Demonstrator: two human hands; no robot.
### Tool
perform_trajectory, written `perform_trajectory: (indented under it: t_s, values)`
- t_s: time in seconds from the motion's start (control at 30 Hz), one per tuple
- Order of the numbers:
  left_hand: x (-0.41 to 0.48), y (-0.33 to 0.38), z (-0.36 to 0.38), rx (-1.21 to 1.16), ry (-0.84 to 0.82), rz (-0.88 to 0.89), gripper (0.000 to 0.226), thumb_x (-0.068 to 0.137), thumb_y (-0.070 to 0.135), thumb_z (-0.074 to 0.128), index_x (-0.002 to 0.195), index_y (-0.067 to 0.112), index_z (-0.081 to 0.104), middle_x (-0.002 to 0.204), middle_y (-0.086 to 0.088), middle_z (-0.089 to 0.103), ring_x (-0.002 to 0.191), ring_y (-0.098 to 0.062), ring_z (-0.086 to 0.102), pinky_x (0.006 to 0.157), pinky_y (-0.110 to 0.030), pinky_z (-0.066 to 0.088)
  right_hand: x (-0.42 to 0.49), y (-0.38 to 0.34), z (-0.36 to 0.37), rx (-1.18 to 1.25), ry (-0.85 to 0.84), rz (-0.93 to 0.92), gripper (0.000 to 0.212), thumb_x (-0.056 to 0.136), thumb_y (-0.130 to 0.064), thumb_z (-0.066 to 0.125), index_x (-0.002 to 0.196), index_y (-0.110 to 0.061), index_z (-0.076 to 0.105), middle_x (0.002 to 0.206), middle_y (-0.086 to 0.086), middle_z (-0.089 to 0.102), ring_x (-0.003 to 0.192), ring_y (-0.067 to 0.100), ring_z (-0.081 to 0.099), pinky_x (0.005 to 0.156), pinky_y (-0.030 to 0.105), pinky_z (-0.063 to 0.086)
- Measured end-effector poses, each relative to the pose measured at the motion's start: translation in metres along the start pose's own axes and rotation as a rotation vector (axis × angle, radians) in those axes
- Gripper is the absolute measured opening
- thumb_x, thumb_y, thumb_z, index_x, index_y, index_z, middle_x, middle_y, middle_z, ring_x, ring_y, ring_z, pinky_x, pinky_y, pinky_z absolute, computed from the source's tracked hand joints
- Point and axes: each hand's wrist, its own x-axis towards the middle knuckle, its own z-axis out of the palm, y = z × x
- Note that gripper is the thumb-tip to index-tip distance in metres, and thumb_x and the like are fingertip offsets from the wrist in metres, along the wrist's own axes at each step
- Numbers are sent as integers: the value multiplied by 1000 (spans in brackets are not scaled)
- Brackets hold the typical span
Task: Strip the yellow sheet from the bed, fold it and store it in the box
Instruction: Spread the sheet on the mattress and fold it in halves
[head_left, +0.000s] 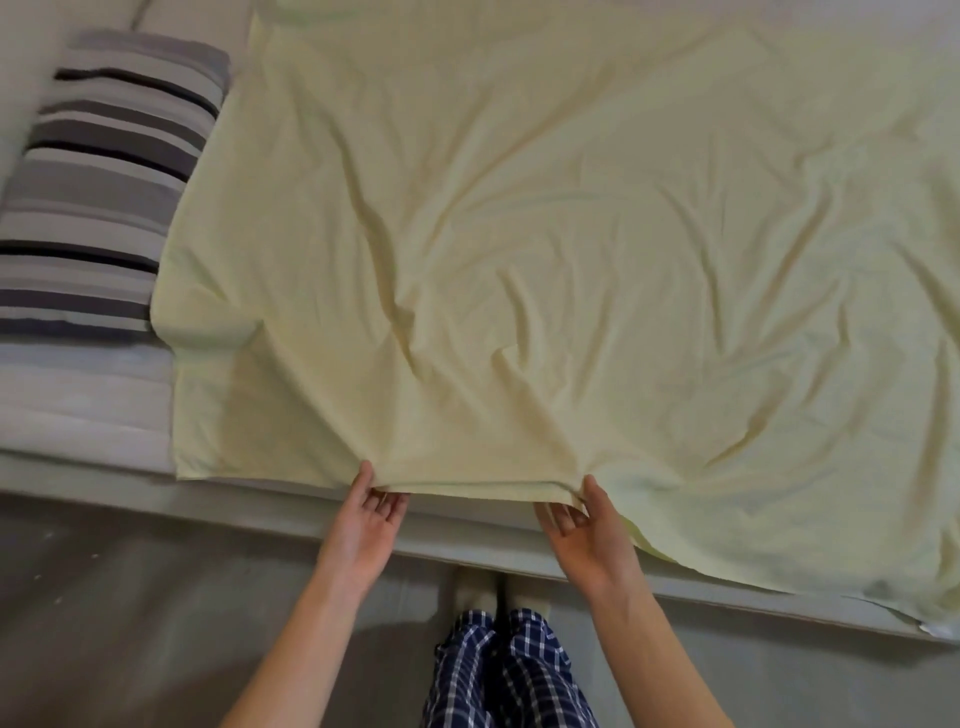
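The pale yellow sheet lies wrinkled across the bed and covers most of the mattress. Its near edge hangs over the bed's front side. My left hand pinches that near edge, thumb on top and fingers underneath. My right hand pinches the same edge a little to the right, palm up. The stretch of edge between both hands is lifted slightly off the bed frame. No box is in view.
A grey, black and white striped pillow lies at the bed's left end, beside the sheet. The grey bed frame edge runs across in front of me. My legs in blue checked trousers stand on the grey floor.
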Motion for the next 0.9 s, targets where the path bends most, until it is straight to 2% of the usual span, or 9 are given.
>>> perform_trajectory:
  t_s: [0.07,0.13,0.23,0.33,0.4,0.47,0.6,0.73,0.9]
  values:
    - [-7,2,8,-29,28,15,28,83,28,63,103,9,59,90,-3,70,95,-15,60,81,-37,49,10,26,4,-48,9,44,17,93,-25,56,103,-12,59,104,13,61,99,27,58,89,42,52]
    - [-14,3,14,-62,60,18,25,87,27,61,103,8,59,97,-4,66,96,-16,60,86,-36,48,16,58,18,-112,-14,103,24,91,-29,58,109,-13,57,110,14,59,101,27,56,91,42,47]
    - [-20,2,15,-42,109,9,26,88,24,61,106,5,58,104,-7,63,97,-17,59,76,-31,48,22,107,47,-227,-98,143,28,92,-29,56,112,-11,58,112,12,61,100,24,57,92,39,46]
    - [-19,7,4,50,135,24,35,88,19,61,118,3,57,108,-12,65,92,-21,62,77,-29,49,28,143,69,-265,-95,98,29,87,-18,61,108,2,60,96,16,69,87,27,65,82,37,51]
    - [-14,20,-11,84,106,-24,37,86,19,63,120,5,58,107,-12,69,88,-22,65,76,-29,50,28,158,76,-308,20,-1,21,86,-9,63,94,10,61,87,18,71,79,30,68,77,39,54]
    - [-2,39,-19,93,53,-139,37,86,24,63,119,8,59,103,-10,70,85,-20,64,71,-28,48,24,170,80,-286,96,-99,13,86,-4,62,87,9,61,80,16,73,72,27,71,66,34,59]
    - [30,77,-28,42,-37,-292,31,91,30,56,116,12,58,111,-13,66,97,-27,60,81,-35,48,6,177,84,-120,123,-167,9,91,-4,54,94,2,61,92,14,70,86,27,65,59,29,60]
    - [63,123,-35,2,-51,-219,24,95,32,51,110,16,61,113,-10,65,99,-26,60,92,-44,45,-11,167,95,-51,125,-218,11,92,-8,55,100,-4,60,100,12,69,90,23,66,65,31,60]
    - [83,220,-65,137,206,-3,41,90,35,61,127,20,53,114,0,62,107,-18,58,97,-35,45,-18,145,110,-152,166,-316,7,91,-8,57,91,-1,58,71,8,73,63,16,72,58,28,59]
